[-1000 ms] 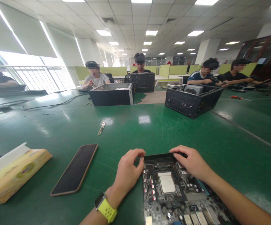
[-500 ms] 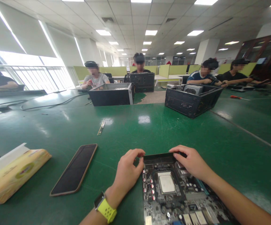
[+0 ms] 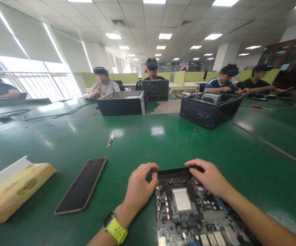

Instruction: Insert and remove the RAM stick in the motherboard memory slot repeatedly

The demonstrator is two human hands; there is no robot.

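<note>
A computer motherboard (image 3: pixel 201 218) lies flat on the green table in front of me, its near part cut off by the frame's bottom. A silvery processor (image 3: pixel 182 200) sits in its socket. Long dark memory slots (image 3: pixel 174 173) run along the far edge. At their left end, my left hand (image 3: pixel 141 182) is closed, thumb and index finger pinching the board's far corner. My right hand (image 3: pixel 209 176) grips the slots' right end, thumb on the near side and fingers beyond. Whether a memory stick stands in the slots I cannot tell.
Left of the board lie a phone (image 3: pixel 82 186) and a tissue pack (image 3: pixel 19 191). A loose memory stick (image 3: pixel 110 140) rests farther off. Across the table stand computer cases (image 3: pixel 122 106), (image 3: pixel 201 111) with several people behind, a screwdriver (image 3: pixel 258 107) and cables (image 3: pixel 53 116).
Almost nothing differs. Both hands keep their places at the board's far edge, with only a tiny shift of the left thumb.
</note>
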